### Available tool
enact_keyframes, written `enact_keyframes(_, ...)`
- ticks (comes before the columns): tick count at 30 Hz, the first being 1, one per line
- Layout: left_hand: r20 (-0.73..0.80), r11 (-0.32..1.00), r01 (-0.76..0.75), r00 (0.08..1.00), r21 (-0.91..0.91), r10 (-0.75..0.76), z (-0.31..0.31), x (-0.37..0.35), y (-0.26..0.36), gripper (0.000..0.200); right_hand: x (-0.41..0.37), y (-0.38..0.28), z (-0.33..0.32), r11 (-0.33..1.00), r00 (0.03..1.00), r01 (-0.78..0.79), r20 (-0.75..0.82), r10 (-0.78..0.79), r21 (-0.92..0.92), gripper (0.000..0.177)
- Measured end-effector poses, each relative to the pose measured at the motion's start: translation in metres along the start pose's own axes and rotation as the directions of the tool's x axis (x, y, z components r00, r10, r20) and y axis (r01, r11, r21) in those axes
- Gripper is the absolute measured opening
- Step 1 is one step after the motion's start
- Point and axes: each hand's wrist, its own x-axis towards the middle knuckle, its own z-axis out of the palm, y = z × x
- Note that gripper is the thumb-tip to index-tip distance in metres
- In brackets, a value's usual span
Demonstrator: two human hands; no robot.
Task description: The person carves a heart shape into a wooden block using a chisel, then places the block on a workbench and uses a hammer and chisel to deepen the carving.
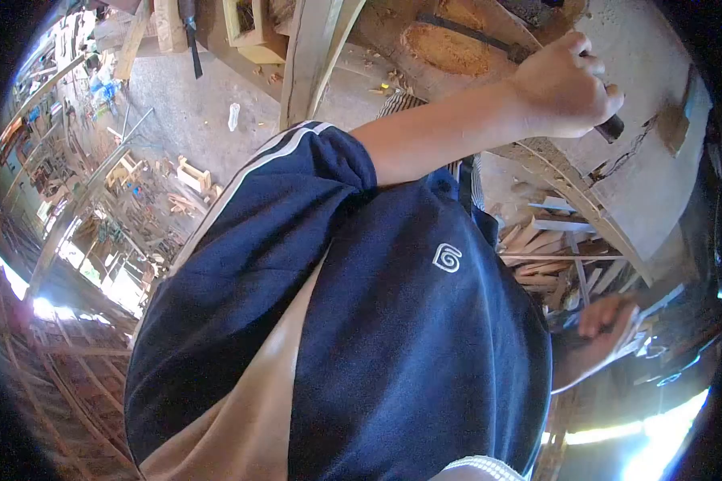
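Note:
My left hand (568,86) is closed around the handle of a long tool (610,128), whose dark, narrow blade reaches toward the top of the view, over a brown wooden surface with a lighter oval patch (445,48). My left forearm crosses above my dark blue shirt. On the right side my right hand (611,322) is raised beside my body, blurred by motion. Its fingers look bent, but whether they hold anything does not show.
Wooden beams (309,56) stand at the top centre. A pile of wood offcuts (541,252) lies at right, beside a long curved strip (573,188). Another dark blade (192,48) and a wooden frame (261,52) are at upper left. Scattered wood (192,176) covers the floor at left.

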Motion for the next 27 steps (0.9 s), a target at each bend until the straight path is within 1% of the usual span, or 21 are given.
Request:
enact_keyframes(1,-0.004,1.0,-0.003,1.0,-0.004,0.003,-0.004,0.001,0.004,0.009,0.002,0.002,-0.004,1.0,1.0,-0.009,-0.002,0.009,0.004,0.014)
enact_keyframes(3,0.151,0.973,0.166,0.978,-0.158,-0.142,-0.016,0.006,0.018,0.015,0.005,0.005,-0.011,1.0,1.0,-0.017,-0.004,0.017,0.015,0.014)
enact_keyframes(4,0.138,0.975,0.158,0.981,-0.153,-0.137,-0.023,0.009,0.024,0.015,0.007,0.007,-0.014,1.0,1.0,-0.015,-0.001,0.015,0.024,0.014)
enact_keyframes(6,0.232,0.943,0.252,0.952,-0.218,-0.201,-0.04,0.013,0.034,0.029,0.009,0.01,-0.019,0.999,1.0,-0.009,0.011,0.009,0.049,0.014)
enact_keyframes(7,0.215,0.948,0.239,0.957,-0.209,-0.194,-0.049,0.014,0.037,0.029,0.01,0.011,-0.02,0.998,1.0,-0.003,0.018,0.002,0.064,0.014)
enact_keyframes(9,0.31,0.869,0.391,0.903,-0.304,-0.298,-0.066,0.012,0.042,0.027,0.011,0.014,-0.023,0.995,0.999,0.016,0.03,-0.019,0.097,0.015)
enact_keyframes(10,0.34,0.831,0.462,0.87,-0.31,-0.357,-0.074,0.006,0.042,0.024,0.012,0.015,-0.024,0.993,0.999,0.027,0.037,-0.031,0.113,0.015)
enact_keyframes(12,0.313,0.765,0.583,0.806,-0.273,-0.503,-0.084,-0.007,0.036,0.018,0.012,0.017,-0.025,0.988,0.997,0.05,0.053,-0.058,0.143,0.015)
enact_keyframes(13,0.377,0.73,0.652,0.741,-0.205,-0.556,-0.089,-0.015,0.029,0.029,0.012,0.018,-0.026,0.986,0.995,0.061,0.063,-0.071,0.157,0.015)
enact_keyframes(14,0.251,0.749,0.638,0.765,-0.177,-0.593,-0.079,-0.037,0.02,0.033,0.003,0.009,-0.012,0.983,0.998,-0.006,0.057,-0.005,0.183,0.017)
enact_keyframes(15,0.389,0.672,0.735,0.647,-0.09,-0.656,-0.094,-0.044,0.013,0.046,0.012,0.019,-0.019,0.98,0.972,0.013,0.229,-0.06,0.201,0.016)
enact_keyframes(16,0.24,0.687,0.726,0.667,0.001,-0.705,-0.088,-0.062,0.006,0.062,0.009,0.016,-0.013,0.987,0.974,-0.011,0.225,-0.026,0.159,0.017)
enact_keyframes(17,0.418,0.58,0.815,0.52,0.021,-0.745,-0.098,-0.072,-0.001,0.081,0.006,0.013,-0.007,0.993,0.976,-0.037,0.217,0.011,0.116,0.018)
enact_keyframes(18,0.463,0.493,0.866,0.404,0.083,-0.789,-0.101,-0.082,-0.007,0.087,0.01,0.022,-0.007,0.991,0.97,-0.03,0.242,-0.003,0.129,0.018)
enact_keyframes(19,0.501,0.402,0.904,0.281,0.149,-0.819,-0.102,-0.089,-0.011,0.093,0.008,0.019,-0.004,0.996,0.964,-0.038,0.265,0.014,0.085,0.018)
enact_keyframes(20,0.495,0.405,0.903,0.291,0.141,-0.819,-0.103,-0.094,-0.014,0.093,0.007,0.019,-0.001,0.994,0.966,-0.061,0.257,0.037,0.087,0.019)
enact_keyframes(22,0.615,0.384,0.917,0.244,0.106,-0.75,-0.104,-0.1,-0.019,0.103,0.009,0.022,0.003,0.993,0.967,-0.075,0.249,0.05,0.092,0.019)
enact_keyframes(23,0.612,0.386,0.917,0.25,0.099,-0.751,-0.101,-0.103,-0.017,0.103,0.012,0.025,0.003,0.996,0.961,-0.055,0.276,0.032,0.076,0.019)
enact_keyframes(25,0.649,0.366,0.931,0.278,0.0,-0.708,-0.097,-0.103,-0.009,0.103,0.013,0.028,0.005,0.998,0.954,-0.027,0.298,0.008,0.058,0.019)
enact_keyframes(26,0.652,0.428,0.903,0.296,0.049,-0.699,-0.096,-0.101,-0.004,0.103,0.013,0.028,0.007,0.997,0.953,-0.04,0.301,0.018,0.068,0.019)
enact_keyframes(27,0.651,0.429,0.902,0.301,0.042,-0.697,-0.099,-0.101,0.0,0.103,0.013,0.029,0.008,0.996,0.952,-0.055,0.304,0.03,0.076,0.019)
